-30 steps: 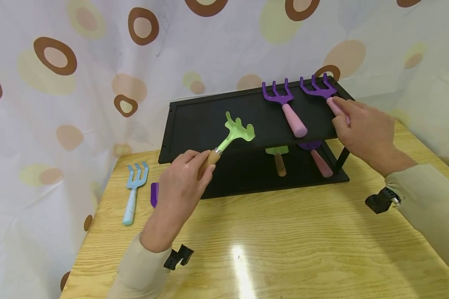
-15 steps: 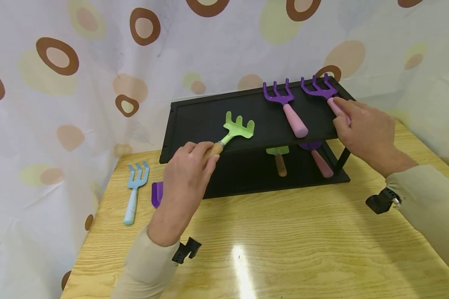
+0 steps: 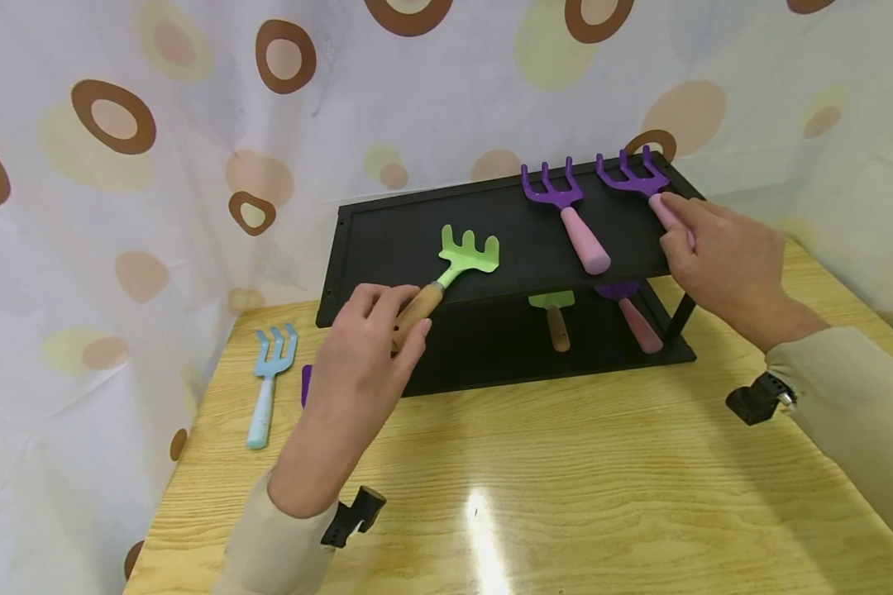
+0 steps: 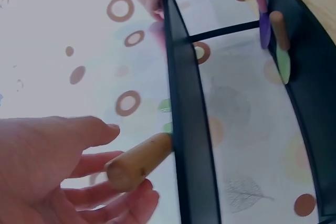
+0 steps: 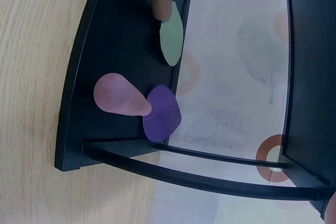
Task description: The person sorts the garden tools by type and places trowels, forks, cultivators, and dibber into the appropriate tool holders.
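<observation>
A green hand rake (image 3: 467, 254) with a wooden handle lies on the upper shelf, its handle jutting over the front edge. Around that handle is my left hand (image 3: 365, 355), fingers loosely extended below it; the left wrist view shows the thumb apart from the wood (image 4: 140, 162). At the right end, my right hand (image 3: 725, 256) grips the pink handle of a purple hand rake (image 3: 632, 178), whose tines point to the back. Another purple hand rake (image 3: 554, 196) with a pink handle rests beside it. In the right wrist view only a sliver of the right hand shows.
The black two-tier rack (image 3: 417, 231) stands on a wooden table (image 3: 565, 463) against a patterned curtain. Its lower shelf bears a green trowel (image 5: 171, 36) and a purple trowel (image 5: 163, 114). A light-blue hand rake (image 3: 266, 388) and a partly hidden purple tool (image 3: 307, 383) lie left.
The green hand rake has shifted slightly left and come down onto the upper shelf. My left fingers have loosened from its handle. The right hand stays where it was.
</observation>
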The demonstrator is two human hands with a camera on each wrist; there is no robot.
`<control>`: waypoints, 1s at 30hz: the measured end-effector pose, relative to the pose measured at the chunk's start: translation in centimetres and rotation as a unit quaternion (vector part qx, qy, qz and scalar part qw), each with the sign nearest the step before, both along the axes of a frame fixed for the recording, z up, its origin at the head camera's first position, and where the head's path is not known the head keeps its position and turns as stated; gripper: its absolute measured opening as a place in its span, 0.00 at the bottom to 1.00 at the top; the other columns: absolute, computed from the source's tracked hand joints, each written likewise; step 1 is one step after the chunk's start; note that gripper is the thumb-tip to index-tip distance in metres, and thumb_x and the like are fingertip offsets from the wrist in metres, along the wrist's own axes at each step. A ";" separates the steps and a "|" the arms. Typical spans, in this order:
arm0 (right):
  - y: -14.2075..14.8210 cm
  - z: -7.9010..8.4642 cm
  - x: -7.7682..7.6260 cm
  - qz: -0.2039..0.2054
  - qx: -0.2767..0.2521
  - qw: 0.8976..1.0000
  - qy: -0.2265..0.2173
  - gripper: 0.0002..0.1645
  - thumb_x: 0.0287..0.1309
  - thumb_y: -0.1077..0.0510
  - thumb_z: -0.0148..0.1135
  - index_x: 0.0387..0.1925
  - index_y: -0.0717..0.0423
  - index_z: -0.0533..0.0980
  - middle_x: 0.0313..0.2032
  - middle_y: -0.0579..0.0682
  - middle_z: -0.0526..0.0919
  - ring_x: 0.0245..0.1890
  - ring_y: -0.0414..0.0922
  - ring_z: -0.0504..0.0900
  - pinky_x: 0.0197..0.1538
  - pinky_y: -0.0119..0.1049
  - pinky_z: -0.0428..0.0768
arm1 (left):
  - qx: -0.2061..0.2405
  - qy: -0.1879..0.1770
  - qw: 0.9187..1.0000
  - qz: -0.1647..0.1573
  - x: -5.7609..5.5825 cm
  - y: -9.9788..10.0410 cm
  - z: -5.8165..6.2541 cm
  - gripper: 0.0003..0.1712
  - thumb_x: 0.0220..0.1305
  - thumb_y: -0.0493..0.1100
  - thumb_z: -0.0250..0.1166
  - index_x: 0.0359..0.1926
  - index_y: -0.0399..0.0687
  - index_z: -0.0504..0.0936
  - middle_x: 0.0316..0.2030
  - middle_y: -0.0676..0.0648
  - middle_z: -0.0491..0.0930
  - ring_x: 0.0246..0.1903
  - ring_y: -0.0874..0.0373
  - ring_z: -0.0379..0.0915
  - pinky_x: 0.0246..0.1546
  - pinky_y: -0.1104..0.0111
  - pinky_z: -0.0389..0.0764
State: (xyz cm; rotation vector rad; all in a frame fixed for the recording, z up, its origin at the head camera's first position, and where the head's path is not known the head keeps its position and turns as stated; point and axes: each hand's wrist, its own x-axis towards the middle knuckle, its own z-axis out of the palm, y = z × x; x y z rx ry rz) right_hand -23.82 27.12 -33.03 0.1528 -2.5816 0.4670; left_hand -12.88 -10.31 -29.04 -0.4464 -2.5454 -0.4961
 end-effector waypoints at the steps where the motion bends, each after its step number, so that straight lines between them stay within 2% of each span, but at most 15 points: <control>1: 0.0 0.0 0.0 0.000 0.000 1.000 -0.001 0.30 0.69 0.51 0.38 0.68 0.44 0.71 0.61 0.58 0.79 0.55 0.66 0.79 0.33 0.62 0.74 | -0.001 0.002 1.000 0.002 0.2 -0.1 0.1 0.16 0.66 0.44 0.66 0.53 0.46 0.81 0.45 0.44 0.78 0.34 0.56 0.80 0.27 0.67 0.83; 7: -0.3 0.3 0.2 0.001 0.004 1.000 -0.009 0.30 0.69 0.50 0.37 0.69 0.45 0.71 0.62 0.59 0.78 0.56 0.67 0.78 0.35 0.63 0.75 | -0.016 0.036 0.999 0.015 1.3 -1.0 0.6 0.04 0.64 0.41 0.65 0.37 0.45 0.79 0.34 0.46 0.76 0.27 0.57 0.71 0.22 0.70 0.75; 12: -0.3 0.3 0.3 -0.002 0.005 1.000 -0.012 0.30 0.69 0.50 0.37 0.69 0.45 0.70 0.62 0.59 0.78 0.56 0.67 0.78 0.35 0.62 0.75 | -0.035 0.040 0.999 0.003 1.6 -1.6 0.6 0.07 0.63 0.41 0.66 0.29 0.47 0.77 0.26 0.50 0.75 0.21 0.59 0.66 0.19 0.71 0.69; 17: -0.2 0.3 0.3 -0.005 0.004 1.000 -0.019 0.31 0.69 0.50 0.36 0.69 0.44 0.70 0.62 0.59 0.77 0.56 0.67 0.78 0.36 0.63 0.75 | -0.034 0.018 0.999 -0.014 1.5 -1.3 0.3 0.07 0.62 0.42 0.68 0.31 0.47 0.79 0.28 0.49 0.75 0.21 0.60 0.67 0.21 0.72 0.71; 21: -0.2 0.2 0.3 -0.005 0.005 1.000 -0.022 0.31 0.69 0.50 0.36 0.70 0.44 0.69 0.63 0.59 0.77 0.57 0.67 0.77 0.36 0.63 0.75 | -0.024 0.018 0.999 -0.027 1.3 -0.9 0.2 0.09 0.60 0.42 0.71 0.34 0.47 0.78 0.31 0.48 0.74 0.22 0.61 0.69 0.21 0.73 0.73; 26: -0.2 0.2 0.4 -0.003 0.003 1.000 -0.014 0.31 0.70 0.50 0.36 0.69 0.45 0.70 0.62 0.59 0.77 0.56 0.67 0.78 0.36 0.63 0.75 | -0.006 0.006 0.999 -0.044 0.8 -0.5 0.0 0.12 0.58 0.37 0.72 0.41 0.45 0.79 0.40 0.44 0.73 0.33 0.58 0.80 0.30 0.71 0.82; 30: -0.2 0.0 0.3 -0.002 0.003 1.000 -0.007 0.30 0.70 0.50 0.37 0.69 0.45 0.70 0.62 0.59 0.78 0.56 0.67 0.78 0.36 0.63 0.75 | -0.001 -0.006 0.999 -0.049 0.3 0.2 -0.4 0.15 0.58 0.34 0.71 0.47 0.43 0.83 0.44 0.42 0.74 0.40 0.54 0.80 0.37 0.69 0.86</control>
